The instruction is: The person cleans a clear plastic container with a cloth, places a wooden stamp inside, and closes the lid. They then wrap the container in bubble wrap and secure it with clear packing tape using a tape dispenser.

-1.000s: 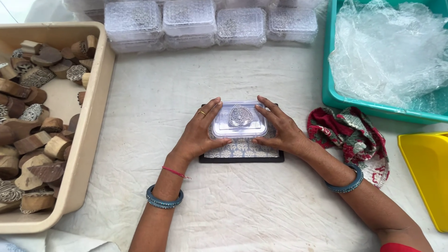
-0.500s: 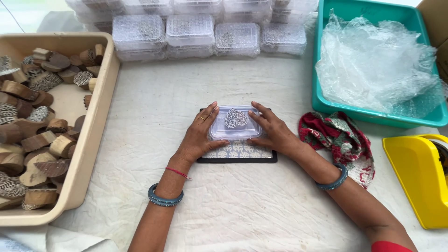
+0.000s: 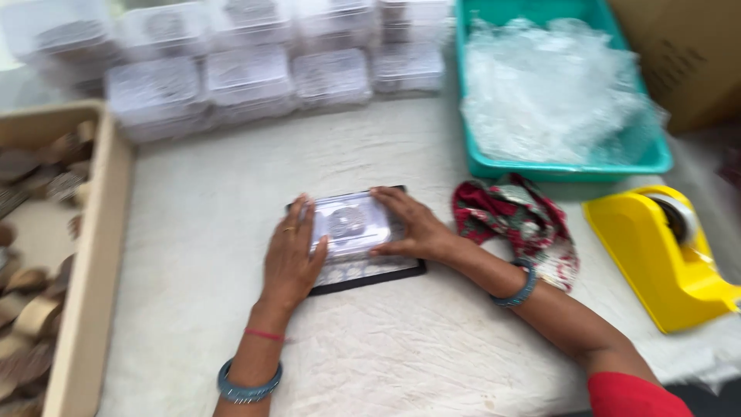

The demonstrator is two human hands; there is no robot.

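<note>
A: Starting at the left, what is there?

B: A beige tray [image 3: 104, 255] of brown wooden pieces [image 3: 31, 309] at the left edge, and stacked clear boxes [image 3: 247, 69] along the far side of the white table cloth [image 3: 432, 347].

A: And the hands?

B: The left hand [image 3: 289, 259] lies flat against the left side of a small clear plastic box [image 3: 349, 225]; the right hand [image 3: 413, 228] presses its right side. Both clasp it, fingers fairly wide. The box sits near the middle, on a dark board [image 3: 370, 272].

A: Further right?

B: A red patterned cloth [image 3: 525, 224], a teal tub [image 3: 648, 158] of clear plastic wrap [image 3: 548, 93] beyond it, and a yellow tape dispenser [image 3: 660, 259].
</note>
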